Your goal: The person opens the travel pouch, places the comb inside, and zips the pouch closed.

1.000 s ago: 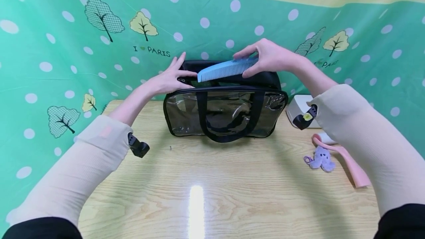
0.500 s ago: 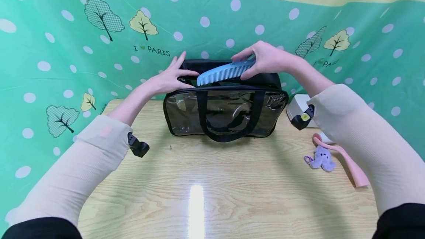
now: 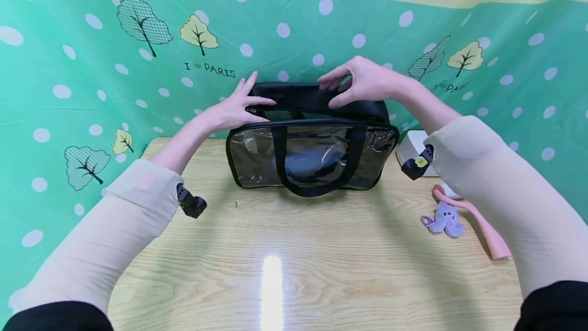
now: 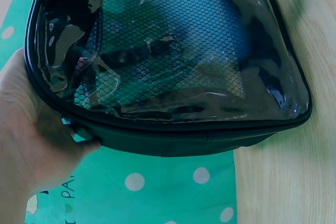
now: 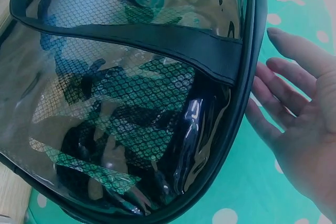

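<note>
A black bag [image 3: 257,162] with a clear front panel and a black strap handle stands at the back of the table, its top unzipped. Through the panel shows a blue patch [image 3: 317,161], the comb lying inside. My left hand [image 3: 236,109] rests at the bag's left end, fingers spread across the opening; in the left wrist view part of this hand [image 4: 37,135] is behind the bag's edge. Over the right half of the opening hovers my right hand [image 3: 367,80], holding nothing. In the right wrist view its relaxed fingers [image 5: 281,74] are beside the bag's rim.
Right of the bag is a white box-like object [image 3: 413,142]. Closer to me lie a purple plush octopus [image 3: 445,219] and a pink long-handled item [image 3: 487,229], near a white cylinder partly covered by my sleeve. A green patterned cloth [image 3: 285,14] hangs behind the bag.
My right hand has let go of the blue comb, which has dropped from the opening into the bag. The right hand has shifted slightly left; the left hand has stayed put.
</note>
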Demonstrator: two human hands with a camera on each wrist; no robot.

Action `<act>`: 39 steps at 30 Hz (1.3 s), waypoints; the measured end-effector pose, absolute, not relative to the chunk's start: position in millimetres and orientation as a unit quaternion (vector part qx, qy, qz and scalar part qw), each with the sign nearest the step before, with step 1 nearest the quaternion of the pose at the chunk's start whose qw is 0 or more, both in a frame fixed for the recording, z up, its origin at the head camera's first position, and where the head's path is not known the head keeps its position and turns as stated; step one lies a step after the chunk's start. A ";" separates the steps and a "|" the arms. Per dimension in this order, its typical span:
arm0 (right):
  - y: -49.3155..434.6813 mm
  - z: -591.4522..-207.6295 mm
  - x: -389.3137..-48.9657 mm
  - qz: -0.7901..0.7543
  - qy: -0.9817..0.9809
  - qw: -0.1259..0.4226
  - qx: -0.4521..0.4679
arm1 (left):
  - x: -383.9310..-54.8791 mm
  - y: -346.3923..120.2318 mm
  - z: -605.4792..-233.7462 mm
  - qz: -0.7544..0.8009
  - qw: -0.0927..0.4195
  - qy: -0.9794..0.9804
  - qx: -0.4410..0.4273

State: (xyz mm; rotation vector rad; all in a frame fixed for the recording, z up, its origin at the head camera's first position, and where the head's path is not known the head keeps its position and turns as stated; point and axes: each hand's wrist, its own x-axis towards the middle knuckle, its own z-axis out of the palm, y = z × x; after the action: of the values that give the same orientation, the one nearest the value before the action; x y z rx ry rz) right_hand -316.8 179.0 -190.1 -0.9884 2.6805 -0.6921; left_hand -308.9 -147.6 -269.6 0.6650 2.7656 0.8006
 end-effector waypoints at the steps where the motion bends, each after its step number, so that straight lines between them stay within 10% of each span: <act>1: 179.4 -189.9 -316.4 -0.235 0.907 0.101 -0.334 | -309.1 -147.3 -269.7 0.270 0.094 0.932 0.225; 21: 172.5 -191.0 -318.3 -0.224 0.911 0.084 -0.336 | -299.9 -163.6 -288.2 0.351 0.037 0.899 0.260; 39: 130.4 -182.1 -321.7 -0.192 0.918 0.032 -0.346 | -261.0 -166.2 -321.3 0.536 -0.236 0.797 0.145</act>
State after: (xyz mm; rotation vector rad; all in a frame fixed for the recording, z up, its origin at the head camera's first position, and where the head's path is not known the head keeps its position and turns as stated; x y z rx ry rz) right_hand -321.7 130.4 -182.1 -1.0645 2.8266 -0.5923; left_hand -261.0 -166.2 -321.3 0.5403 2.9701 1.9960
